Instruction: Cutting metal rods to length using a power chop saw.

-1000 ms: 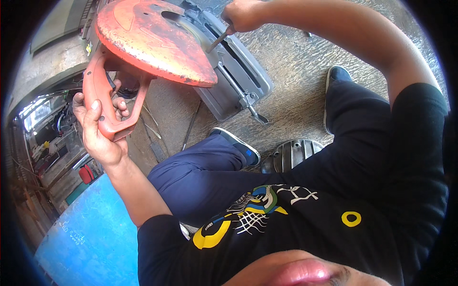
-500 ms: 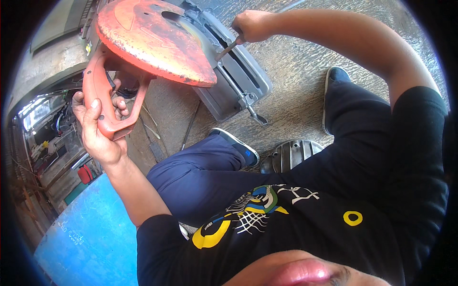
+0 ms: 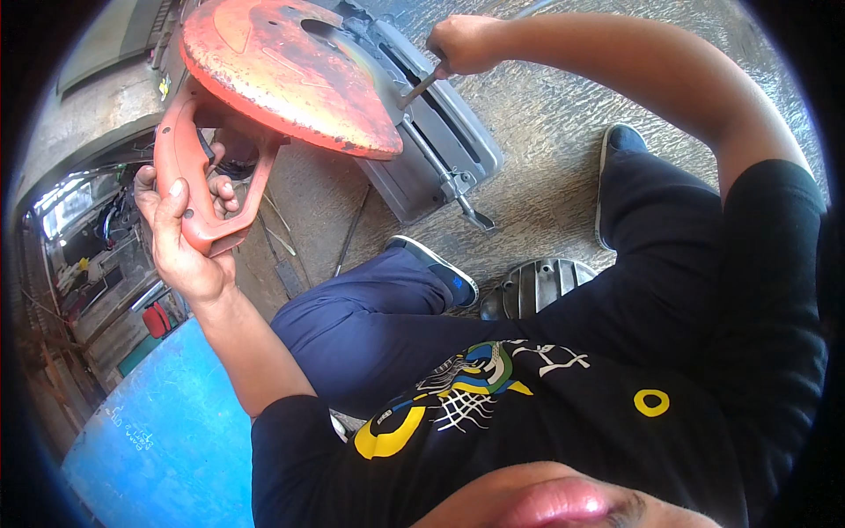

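Observation:
At the upper left stands a chop saw with a worn orange blade guard point(image 3: 290, 84) and a loop handle point(image 3: 176, 145). My left hand point(image 3: 192, 268) is wrapped round this handle, thumb on the near side and fingertips showing inside the loop. Farther right, my right hand point(image 3: 462, 46) is closed round a thin metal rod point(image 3: 420, 91). One end of the rod reaches the grey saw base point(image 3: 482, 145) beside the guard; a length also shows past my hand at the top. The guard hides the blade and the exact contact with the rod.
A clamp screw with a crank point(image 3: 475, 218) sticks out from the base toward my feet. A finned metal part point(image 3: 539, 286) lies by my leg. A blue panel point(image 3: 167, 431) is at lower left, with a red object point(image 3: 157, 321) and clutter behind it. Thin rods point(image 3: 352, 233) lie on the floor.
The orange guard and handle have shifted very slightly to the right. Both hands keep their holds, and the rod stays in nearly the same place.

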A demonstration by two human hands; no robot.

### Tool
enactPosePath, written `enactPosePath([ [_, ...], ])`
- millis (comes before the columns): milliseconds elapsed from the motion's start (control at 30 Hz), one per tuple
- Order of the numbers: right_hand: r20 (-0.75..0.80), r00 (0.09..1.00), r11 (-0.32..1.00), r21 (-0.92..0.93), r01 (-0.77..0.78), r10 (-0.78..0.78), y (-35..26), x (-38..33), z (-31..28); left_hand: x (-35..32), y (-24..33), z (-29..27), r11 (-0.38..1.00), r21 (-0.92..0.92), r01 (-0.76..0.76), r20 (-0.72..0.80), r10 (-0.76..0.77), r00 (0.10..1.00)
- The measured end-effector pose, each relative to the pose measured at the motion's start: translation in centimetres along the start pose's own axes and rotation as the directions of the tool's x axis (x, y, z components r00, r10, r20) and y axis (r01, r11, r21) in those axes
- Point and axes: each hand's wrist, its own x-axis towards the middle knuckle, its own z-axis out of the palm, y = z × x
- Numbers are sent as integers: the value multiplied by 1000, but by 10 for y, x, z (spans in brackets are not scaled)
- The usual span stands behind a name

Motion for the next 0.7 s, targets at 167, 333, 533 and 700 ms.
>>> enactPosePath([
  [167,-28,1000,1000,-15,-6,6,0,6,-2,0,-1,0,1000,-13,1,-1,-1,1000],
  [333,42,999,997,-72,17,-14,1,9,-4,0,0,0,999,-40,26,-5,-26,1000],
  [533,55,998,997,-77,18,-14,3,9,-3,1,-1,-1,998,-53,23,5,-22,1000],
  [700,55,997,989,-132,67,-60,4,18,-8,1,-2,-2,999,-38,5,16,-4,1000],
])
